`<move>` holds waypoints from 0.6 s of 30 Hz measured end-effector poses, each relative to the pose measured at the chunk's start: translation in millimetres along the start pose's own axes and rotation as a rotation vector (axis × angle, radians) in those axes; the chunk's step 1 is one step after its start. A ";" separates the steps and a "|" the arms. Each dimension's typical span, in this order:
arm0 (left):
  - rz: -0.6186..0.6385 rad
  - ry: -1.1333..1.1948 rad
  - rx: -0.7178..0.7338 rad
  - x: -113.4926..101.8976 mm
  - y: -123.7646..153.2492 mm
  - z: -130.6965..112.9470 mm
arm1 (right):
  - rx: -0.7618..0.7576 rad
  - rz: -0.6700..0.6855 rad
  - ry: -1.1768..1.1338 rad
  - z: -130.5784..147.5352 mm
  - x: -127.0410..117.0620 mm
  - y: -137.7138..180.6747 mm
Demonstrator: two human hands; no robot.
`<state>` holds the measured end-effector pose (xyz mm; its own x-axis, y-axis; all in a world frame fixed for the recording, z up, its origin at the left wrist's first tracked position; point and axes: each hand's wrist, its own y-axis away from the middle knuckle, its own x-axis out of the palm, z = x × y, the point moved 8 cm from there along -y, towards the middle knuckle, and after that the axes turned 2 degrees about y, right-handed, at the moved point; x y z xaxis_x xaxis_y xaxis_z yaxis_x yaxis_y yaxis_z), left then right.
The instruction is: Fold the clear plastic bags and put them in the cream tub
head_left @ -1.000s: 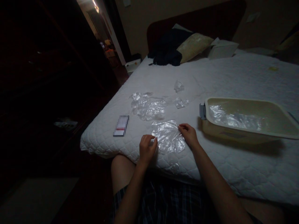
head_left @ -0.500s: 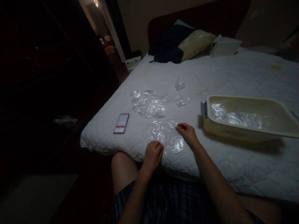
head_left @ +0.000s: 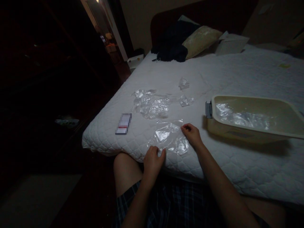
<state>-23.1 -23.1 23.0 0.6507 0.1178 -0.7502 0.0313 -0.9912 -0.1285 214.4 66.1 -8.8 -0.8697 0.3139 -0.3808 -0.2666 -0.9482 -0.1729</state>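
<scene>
Two bare hands (head_left: pixel 152 161) rest at the near edge of a bed with a white quilted cover (head_left: pixel 249 177), a clear plastic film (head_left: pixel 169 136) spread flat between and just beyond them. Far to the left of both hands, a pale, shiny item (head_left: pixel 67 121) lies in deep shadow, too dim to identify. Beyond it, well past the hands, a narrow doorway (head_left: pixel 104 34) shows a lit room. Nearer, ahead and left of the left hand, a slim rectangular object (head_left: pixel 123 123) lies on the cover, its face pixelated. A bare knee (head_left: pixel 127 167) shows just left of the left hand. That left hand has its thumb and fingers spread apart, with the tips at the film's near left edge. Straight beyond the film, a larger crumpled clear plastic (head_left: pixel 150 104) lies loosely on the bed. Farther off are a dark cloth (head_left: pixel 173 44) and, to its right, a beige pillow (head_left: pixel 200 41). Two small clear plastic pieces (head_left: pixel 186 100) lie ahead of the right hand, which pinches the film's right edge between thumb and fingertips. Right of that hand stands a cream tub (head_left: pixel 237 134) with a grey latch (head_left: pixel 208 110); shiny clear plastic shows inside.
</scene>
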 end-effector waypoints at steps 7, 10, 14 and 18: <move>0.029 0.535 -0.079 11.4 -9.3 8.1 | 0.006 0.011 -0.012 -1.0 1.1 1.0; 0.075 0.779 -0.206 20.3 -10.1 15.6 | -0.006 -0.003 -0.009 -1.4 0.8 0.6; 0.147 0.967 -0.368 32.9 -6.0 23.8 | -0.009 -0.006 -0.002 -1.1 0.9 0.3; 0.150 0.949 -0.405 34.2 -5.7 28.5 | -0.002 0.007 -0.011 -0.6 1.4 0.1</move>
<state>-22.7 -11.7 -20.5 0.9925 0.0697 0.1002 0.0388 -0.9585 0.2825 213.5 66.5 -10.0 -0.8760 0.3071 -0.3718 -0.2598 -0.9501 -0.1726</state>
